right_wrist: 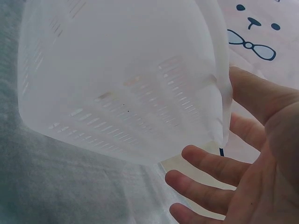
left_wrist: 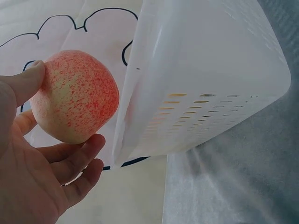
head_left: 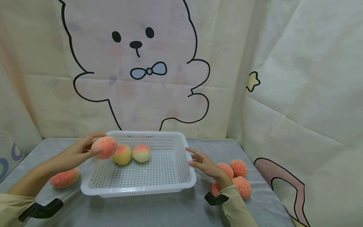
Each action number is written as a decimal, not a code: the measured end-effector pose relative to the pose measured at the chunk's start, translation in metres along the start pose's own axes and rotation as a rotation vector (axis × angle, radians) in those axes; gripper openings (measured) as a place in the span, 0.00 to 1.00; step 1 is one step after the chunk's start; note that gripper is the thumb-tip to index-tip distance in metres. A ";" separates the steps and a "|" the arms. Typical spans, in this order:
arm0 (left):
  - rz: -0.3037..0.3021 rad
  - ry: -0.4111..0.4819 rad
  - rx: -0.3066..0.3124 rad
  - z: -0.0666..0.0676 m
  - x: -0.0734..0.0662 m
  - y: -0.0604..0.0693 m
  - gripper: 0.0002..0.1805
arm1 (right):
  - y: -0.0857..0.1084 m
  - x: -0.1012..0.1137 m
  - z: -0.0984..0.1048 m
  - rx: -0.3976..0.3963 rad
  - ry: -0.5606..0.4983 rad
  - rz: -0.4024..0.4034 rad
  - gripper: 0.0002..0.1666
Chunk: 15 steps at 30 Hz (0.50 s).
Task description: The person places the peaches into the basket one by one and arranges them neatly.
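Note:
In my left hand (head_left: 80, 150) I hold a pinkish-red peach (head_left: 105, 147) above the left rim of a white plastic basket (head_left: 140, 189). The left wrist view shows the thumb and fingertips around this peach (left_wrist: 77, 95), beside the basket's outer wall (left_wrist: 210, 60). Inside the basket, toward its back left, sit a yellow-red peach (head_left: 123, 154) and a paler peach (head_left: 141, 153). My right hand (head_left: 205, 163) touches the basket's right rim. Up close, the right hand (right_wrist: 261, 140) has its thumb and index finger at the rim, the other fingers loosely extended outside the wall.
One peach (head_left: 65, 178) lies on the grey cloth-covered table (head_left: 133, 214), left of the basket. Several reddish peaches (head_left: 241, 186) are grouped to the right, partly behind my right forearm. A printed curtain (head_left: 136, 104) hangs behind the table, and another (head_left: 306, 104) on the right.

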<state>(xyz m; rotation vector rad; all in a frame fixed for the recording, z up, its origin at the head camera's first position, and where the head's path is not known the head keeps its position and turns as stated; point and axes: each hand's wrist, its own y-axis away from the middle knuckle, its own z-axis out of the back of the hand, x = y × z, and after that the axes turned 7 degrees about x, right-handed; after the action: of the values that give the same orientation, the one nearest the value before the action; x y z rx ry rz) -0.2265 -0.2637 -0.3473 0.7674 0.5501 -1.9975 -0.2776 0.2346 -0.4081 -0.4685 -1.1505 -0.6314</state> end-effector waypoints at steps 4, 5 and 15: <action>-0.022 0.016 0.017 -0.003 -0.003 -0.003 0.30 | 0.000 0.000 0.000 -0.007 0.001 -0.008 0.40; -0.026 0.023 0.025 -0.004 -0.004 -0.003 0.29 | 0.000 0.000 -0.001 -0.011 0.002 -0.012 0.40; -0.024 0.031 0.078 -0.012 -0.009 -0.009 0.28 | 0.001 -0.002 -0.001 -0.029 0.018 -0.044 0.39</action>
<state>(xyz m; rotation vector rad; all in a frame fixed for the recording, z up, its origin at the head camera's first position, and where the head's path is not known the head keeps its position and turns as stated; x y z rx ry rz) -0.2272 -0.2461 -0.3482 0.8442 0.5036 -2.0419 -0.2765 0.2348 -0.4101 -0.4620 -1.1385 -0.6899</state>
